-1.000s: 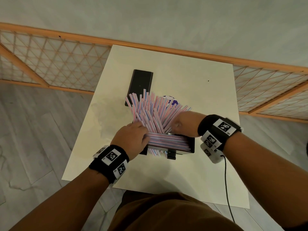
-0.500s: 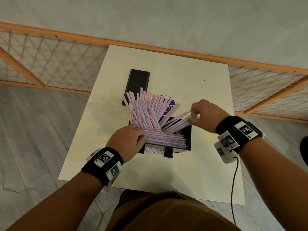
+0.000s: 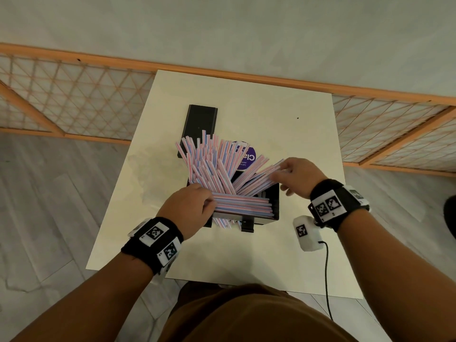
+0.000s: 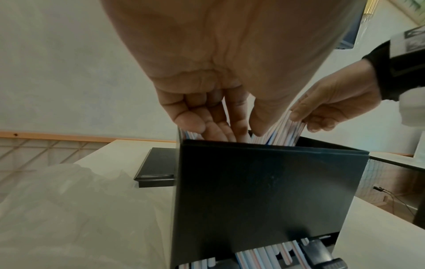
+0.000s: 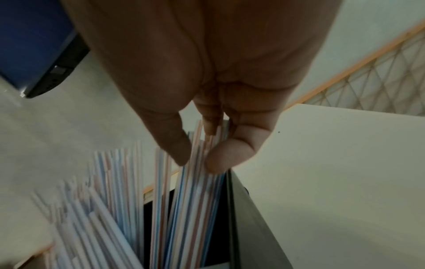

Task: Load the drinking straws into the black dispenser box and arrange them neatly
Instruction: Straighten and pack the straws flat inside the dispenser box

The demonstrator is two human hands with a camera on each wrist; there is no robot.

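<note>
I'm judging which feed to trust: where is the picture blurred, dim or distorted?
Head view: evenly lit and sharp, edges bowed by the wide lens. Left wrist view: left hand looms large, black dispenser box clear. Right wrist view: dim, right hand shadowed, straws soft at lower left.

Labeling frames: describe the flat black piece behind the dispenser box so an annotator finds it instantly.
Start at the white table, then the black dispenser box near the person, bristling with striped straws. Just beyond it, toward the far-left part of the table, lies a flat black rectangular lid. Unlike the box, it is low, shut-faced and holds no straws.
</note>
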